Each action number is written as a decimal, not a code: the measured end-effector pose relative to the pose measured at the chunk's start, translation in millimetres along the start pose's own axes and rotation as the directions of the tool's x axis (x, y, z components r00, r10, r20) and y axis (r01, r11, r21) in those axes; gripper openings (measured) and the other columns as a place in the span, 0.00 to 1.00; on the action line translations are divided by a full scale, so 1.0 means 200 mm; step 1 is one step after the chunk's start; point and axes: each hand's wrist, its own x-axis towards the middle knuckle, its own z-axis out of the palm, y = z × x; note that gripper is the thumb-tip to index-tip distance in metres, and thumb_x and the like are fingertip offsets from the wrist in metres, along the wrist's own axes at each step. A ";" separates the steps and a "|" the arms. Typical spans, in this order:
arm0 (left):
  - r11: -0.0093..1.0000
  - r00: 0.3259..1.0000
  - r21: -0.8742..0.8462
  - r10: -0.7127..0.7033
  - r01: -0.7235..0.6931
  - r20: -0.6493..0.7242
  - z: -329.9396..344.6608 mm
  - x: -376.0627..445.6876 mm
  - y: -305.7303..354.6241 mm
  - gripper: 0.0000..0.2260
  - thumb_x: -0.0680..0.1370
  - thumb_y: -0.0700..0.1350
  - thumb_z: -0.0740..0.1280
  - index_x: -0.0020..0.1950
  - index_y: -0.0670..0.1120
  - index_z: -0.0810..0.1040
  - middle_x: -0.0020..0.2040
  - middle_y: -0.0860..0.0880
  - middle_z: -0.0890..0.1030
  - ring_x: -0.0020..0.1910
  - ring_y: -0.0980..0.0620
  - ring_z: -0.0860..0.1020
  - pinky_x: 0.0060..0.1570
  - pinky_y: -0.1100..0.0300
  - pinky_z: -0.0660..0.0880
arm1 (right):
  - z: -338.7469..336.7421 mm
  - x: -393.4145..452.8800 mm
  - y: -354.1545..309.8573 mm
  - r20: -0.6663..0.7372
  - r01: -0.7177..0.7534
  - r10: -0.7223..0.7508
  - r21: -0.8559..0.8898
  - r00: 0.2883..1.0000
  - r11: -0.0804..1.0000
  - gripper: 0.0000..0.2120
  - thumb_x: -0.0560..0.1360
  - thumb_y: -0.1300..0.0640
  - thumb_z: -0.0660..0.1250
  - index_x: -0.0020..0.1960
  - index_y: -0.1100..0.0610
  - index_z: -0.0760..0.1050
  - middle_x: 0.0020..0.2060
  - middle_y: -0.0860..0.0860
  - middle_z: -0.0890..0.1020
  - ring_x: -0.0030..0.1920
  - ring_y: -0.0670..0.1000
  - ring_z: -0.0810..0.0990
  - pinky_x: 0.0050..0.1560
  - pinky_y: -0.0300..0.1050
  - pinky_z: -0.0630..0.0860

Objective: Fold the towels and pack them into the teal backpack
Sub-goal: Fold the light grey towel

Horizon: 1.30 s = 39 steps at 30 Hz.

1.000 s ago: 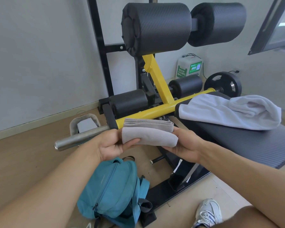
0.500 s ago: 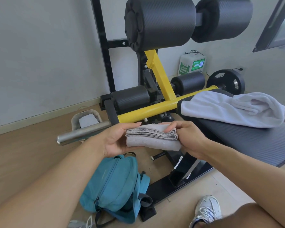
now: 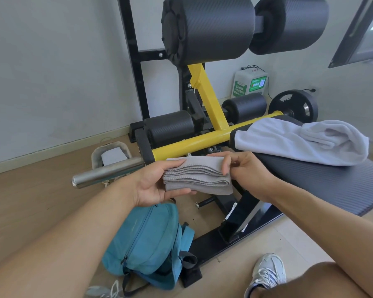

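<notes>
A folded grey towel (image 3: 197, 176) is held in the air between both hands, its layered edges facing me. My left hand (image 3: 153, 186) cups its left end from below, thumb on top. My right hand (image 3: 243, 171) pinches its right end. Directly below, on the wooden floor, lies the teal backpack (image 3: 148, 244), its zip closed as far as I can see. A white towel (image 3: 299, 140) lies unfolded and rumpled on the black padded bench (image 3: 323, 186) to the right.
A black and yellow gym machine (image 3: 205, 134) with roller pads stands behind the hands, a steel bar (image 3: 108, 174) sticking out left. A weight plate (image 3: 293, 105) and a white-green box (image 3: 249, 82) sit by the wall. My shoe (image 3: 265, 274) is at lower right.
The grey towel has been folded over into a thicker, layered bundle. My right hand shifted from cupping its end to pinching the top right corner.
</notes>
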 end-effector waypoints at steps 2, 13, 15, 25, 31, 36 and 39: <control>1.000 0.999 0.016 0.027 -0.027 -0.024 0.00 0.00 0.00 0.23 0.75 0.46 0.72 0.67 0.38 0.79 0.61 0.34 0.83 0.61 0.33 0.82 0.50 0.50 0.83 | -0.02 0.01 0.00 0.045 -0.076 0.070 0.151 0.997 0.986 0.22 0.73 0.83 0.55 0.43 0.58 0.76 0.61 0.51 0.84 0.63 0.57 0.81 0.60 0.62 0.78; 0.968 0.982 0.237 0.122 -0.086 -0.145 0.07 0.01 -0.03 0.25 0.67 0.54 0.77 0.59 0.42 0.82 0.48 0.42 0.87 0.49 0.46 0.86 0.49 0.54 0.85 | 0.08 -0.04 -0.04 0.221 -0.197 0.242 -0.208 0.945 0.958 0.31 0.72 0.41 0.72 0.74 0.37 0.68 0.59 0.47 0.82 0.56 0.46 0.84 0.57 0.44 0.81; 0.969 0.966 0.184 0.198 -0.167 -0.168 0.08 0.02 -0.03 0.25 0.67 0.57 0.77 0.57 0.44 0.82 0.45 0.45 0.84 0.46 0.48 0.81 0.48 0.57 0.80 | 0.11 -0.03 -0.04 0.148 -0.179 0.195 -0.111 0.970 0.977 0.32 0.75 0.44 0.72 0.76 0.39 0.66 0.59 0.46 0.83 0.56 0.45 0.84 0.56 0.44 0.82; 0.958 0.937 0.179 0.262 -0.224 -0.229 0.20 0.06 -0.08 0.14 0.81 0.56 0.67 0.60 0.50 0.85 0.53 0.47 0.88 0.55 0.44 0.85 0.60 0.44 0.80 | 0.25 -0.01 -0.05 -0.047 -0.097 0.093 -0.075 0.995 0.993 0.34 0.78 0.53 0.72 0.73 0.32 0.58 0.57 0.37 0.79 0.56 0.42 0.82 0.57 0.43 0.81; 0.929 0.917 0.308 0.292 -0.205 -0.271 0.20 0.06 -0.12 0.12 0.84 0.52 0.65 0.62 0.48 0.81 0.49 0.47 0.88 0.51 0.45 0.84 0.57 0.45 0.80 | 0.24 0.01 -0.01 -0.021 -0.186 0.185 -0.149 0.982 0.971 0.26 0.84 0.48 0.53 0.79 0.30 0.51 0.68 0.43 0.76 0.63 0.46 0.78 0.69 0.54 0.74; 0.932 0.916 0.287 0.298 -0.219 -0.270 0.22 0.05 -0.13 0.12 0.85 0.52 0.61 0.63 0.52 0.81 0.53 0.46 0.88 0.54 0.45 0.84 0.58 0.44 0.80 | 0.28 0.01 -0.02 -0.011 -0.194 0.197 -0.240 0.980 0.951 0.34 0.82 0.45 0.60 0.80 0.32 0.44 0.66 0.42 0.77 0.62 0.45 0.79 0.68 0.52 0.75; 0.928 0.912 0.295 0.308 -0.227 -0.269 0.23 0.06 -0.14 0.12 0.86 0.49 0.60 0.66 0.52 0.79 0.56 0.46 0.87 0.55 0.45 0.84 0.59 0.43 0.80 | 0.29 0.00 -0.02 0.015 -0.149 0.163 -0.338 0.986 0.929 0.43 0.79 0.51 0.67 0.82 0.37 0.41 0.64 0.40 0.77 0.57 0.39 0.79 0.57 0.36 0.76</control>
